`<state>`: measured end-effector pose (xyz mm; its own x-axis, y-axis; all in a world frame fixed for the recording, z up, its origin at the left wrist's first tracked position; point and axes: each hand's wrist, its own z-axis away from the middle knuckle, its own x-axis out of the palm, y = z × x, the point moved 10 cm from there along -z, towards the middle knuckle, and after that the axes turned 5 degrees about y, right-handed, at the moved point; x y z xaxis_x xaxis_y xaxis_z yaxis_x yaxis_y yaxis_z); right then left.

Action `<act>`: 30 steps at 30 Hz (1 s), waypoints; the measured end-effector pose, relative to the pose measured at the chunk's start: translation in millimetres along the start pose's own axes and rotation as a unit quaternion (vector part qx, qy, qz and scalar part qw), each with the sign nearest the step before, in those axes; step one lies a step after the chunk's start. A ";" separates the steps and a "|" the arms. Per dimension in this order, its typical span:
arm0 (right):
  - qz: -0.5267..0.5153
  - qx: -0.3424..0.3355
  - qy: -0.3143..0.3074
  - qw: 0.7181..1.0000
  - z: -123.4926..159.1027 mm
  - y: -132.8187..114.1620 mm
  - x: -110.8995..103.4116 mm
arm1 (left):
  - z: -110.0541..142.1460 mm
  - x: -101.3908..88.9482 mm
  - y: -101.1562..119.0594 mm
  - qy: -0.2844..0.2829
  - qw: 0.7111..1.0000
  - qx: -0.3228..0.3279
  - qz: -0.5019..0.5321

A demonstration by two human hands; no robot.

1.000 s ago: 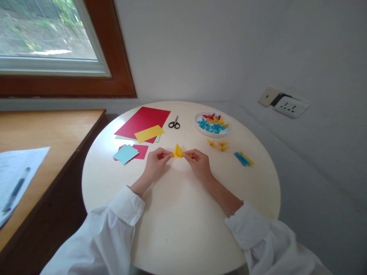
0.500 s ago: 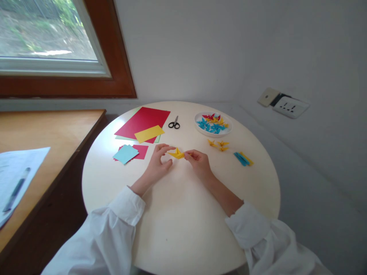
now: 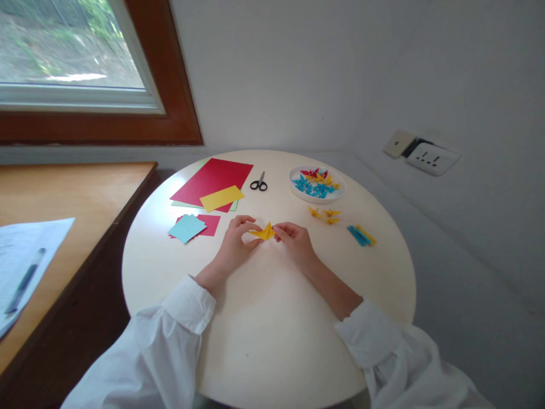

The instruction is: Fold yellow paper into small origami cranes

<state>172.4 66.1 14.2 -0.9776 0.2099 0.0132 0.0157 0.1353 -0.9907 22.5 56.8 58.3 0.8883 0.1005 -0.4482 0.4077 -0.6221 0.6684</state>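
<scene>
Between my two hands, above the table's middle, is a folded yellow paper crane (image 3: 264, 232) with a point standing up at its centre. The thumb and forefinger of my left hand (image 3: 236, 238) close in on its left side, with the left tip showing between them. On the other side, my right hand (image 3: 293, 238) pinches the right end, and its fingertips hide that tip. To the right of this hand, 3 small yellow paper cranes (image 3: 331, 215) rest on the tabletop.
A white round dish (image 3: 293, 190) holds several red, yellow and blue cranes. Folded blue and yellow strips (image 3: 360, 236) lie at right. Black-handled scissors (image 3: 259, 183), red sheets (image 3: 213, 182), a yellow rectangle (image 3: 221, 199) and light-blue squares (image 3: 187, 228) lie on the round table (image 3: 276, 341).
The yellow crane has turned and tilted, so its raised point now leans right. My left thumb and forefinger have closed in on its left side; my right hand stays at the right end.
</scene>
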 end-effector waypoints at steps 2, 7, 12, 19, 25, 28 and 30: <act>-0.002 0.001 -0.002 1.000 0.1 0.5 0.5 | -0.7 0.0 -0.9 0.001 1.000 -0.007 0.006; -0.016 0.006 -0.001 1.000 0.2 0.4 0.4 | -1.2 3.4 0.6 -0.017 0.999 -0.007 0.046; -0.032 0.017 0.003 0.999 0.2 0.4 0.0 | -1.3 4.4 1.4 -0.025 0.998 -0.016 0.058; -0.053 0.033 0.006 0.998 0.5 2.9 0.2 | 0.2 7.6 3.7 -0.034 0.998 -0.006 0.053; -0.065 0.043 0.001 0.997 0.2 5.4 2.2 | 1.4 5.9 1.4 -0.028 0.997 -0.043 0.051; -0.067 0.044 -0.005 0.997 0.6 5.4 3.6 | 2.0 6.6 -0.2 -0.030 0.996 -0.059 0.061; -0.065 0.045 -0.006 0.997 0.8 5.6 3.9 | 2.2 6.8 -1.3 -0.030 0.995 -0.066 0.065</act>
<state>168.5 67.0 8.5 -0.9726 0.1839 0.1420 -0.1305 0.0733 -0.9887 27.6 56.6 53.1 0.9230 -0.0232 -0.3842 0.3173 -0.5192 0.7935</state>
